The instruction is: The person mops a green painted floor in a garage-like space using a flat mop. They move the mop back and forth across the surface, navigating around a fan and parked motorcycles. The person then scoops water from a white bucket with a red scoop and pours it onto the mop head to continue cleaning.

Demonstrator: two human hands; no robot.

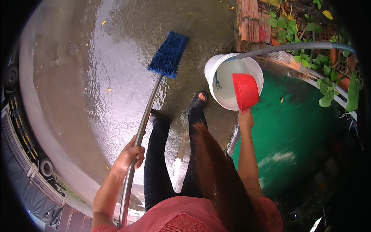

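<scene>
My left hand is closed round the metal pole of a mop, whose blue shaggy head is out ahead over the wet ground. In my right hand is the handle of a red plastic dipper. The dipper is tilted over the right part of a white bucket, and its inside is turned away from me. Water shows inside the bucket. A grey hose reaches over the bucket's rim from the right.
Wet concrete with scattered yellow leaves surrounds my feet. To the right lies a green surface beside the bucket. Bricks and leafy plants border the far right. A truck stands at the far left.
</scene>
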